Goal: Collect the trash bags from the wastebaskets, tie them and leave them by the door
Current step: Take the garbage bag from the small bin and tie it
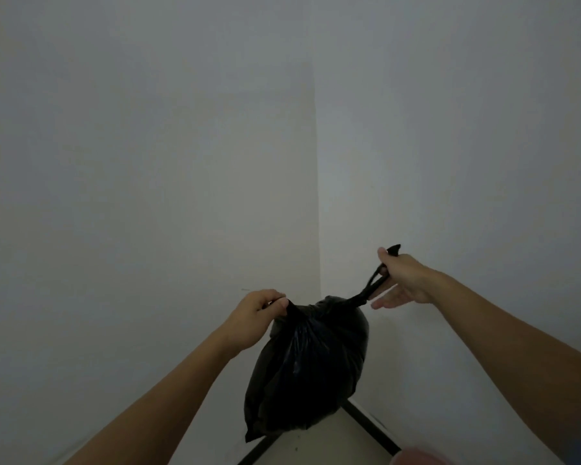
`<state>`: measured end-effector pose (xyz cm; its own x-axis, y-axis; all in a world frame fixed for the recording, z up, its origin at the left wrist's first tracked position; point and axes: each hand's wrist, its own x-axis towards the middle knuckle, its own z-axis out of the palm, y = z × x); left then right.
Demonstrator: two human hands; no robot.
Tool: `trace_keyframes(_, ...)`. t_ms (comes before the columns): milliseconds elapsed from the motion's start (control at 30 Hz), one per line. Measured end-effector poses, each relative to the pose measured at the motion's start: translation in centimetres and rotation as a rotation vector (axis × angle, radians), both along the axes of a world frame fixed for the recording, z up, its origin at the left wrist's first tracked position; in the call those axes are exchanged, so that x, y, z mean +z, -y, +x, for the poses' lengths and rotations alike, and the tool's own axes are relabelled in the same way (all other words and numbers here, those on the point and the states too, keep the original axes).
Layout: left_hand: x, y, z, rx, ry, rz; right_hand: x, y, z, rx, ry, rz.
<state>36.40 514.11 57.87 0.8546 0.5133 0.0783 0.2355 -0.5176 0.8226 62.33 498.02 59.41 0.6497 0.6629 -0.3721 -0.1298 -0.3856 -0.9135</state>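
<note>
While the black trash bag point(311, 367) is held up in the air in front of a room corner, its gathered top is pulled apart in two directions. The left-hand end of the bag's neck is pinched between the thumb and curled fingers of the left hand point(256, 318), which is closed tightly on the plastic. The other end is drawn into a thin twisted strip point(371, 290) rising up and to the right, and it is gripped by the thumb and upper fingers of the right hand point(401, 278); a short dark tip of the strip is seen sticking out above that hand. The lower fingers of the right hand are stretched out straight and kept together, free of the plastic. The bag is rounded and full-looking, but its contents cannot be told, since the plastic is opaque and the mouth is drawn shut. It hangs clear of the pale floor point(319, 444), a small wedge of which is seen below it, edged by a dark baseboard point(371, 426). Two plain grey-white walls point(148, 162) meeting in a vertical line are seen behind the bag.
</note>
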Motion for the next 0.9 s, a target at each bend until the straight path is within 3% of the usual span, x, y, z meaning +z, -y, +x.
trace_keyframes(200, 0.3, 0.6, 0.9, 0.221, 0.198, -0.431, 1.3, -1.3, -1.7, -0.155, -0.296, 0.596)
trace_keyframes(333, 1.1, 0.2, 1.1, 0.317, 0.299, -0.544, -2.6, -1.7, -5.2, -0.275, -0.314, 0.591)
trace_keyframes(467, 1.3, 0.8, 1.4, 0.295, 0.309, -0.587, -5.3, -1.5, -7.1, -0.413, -0.158, 0.37)
trace_keyframes(600, 1.4, 1.3, 1.8, 0.235, 0.318, -0.577, -4.6, -2.0, -8.5, -0.24, -0.099, 0.261)
trace_keyframes(767, 1.5, 1.1, 1.3, 0.144, 0.297, -0.57, -2.3, -3.7, -9.0, -0.271, 0.108, 0.426)
trace_keyframes(900, 1.5, -0.1, 0.6, 0.135, 0.261, -0.582, -0.3, -4.5, -9.4, -0.232, 0.292, 0.679)
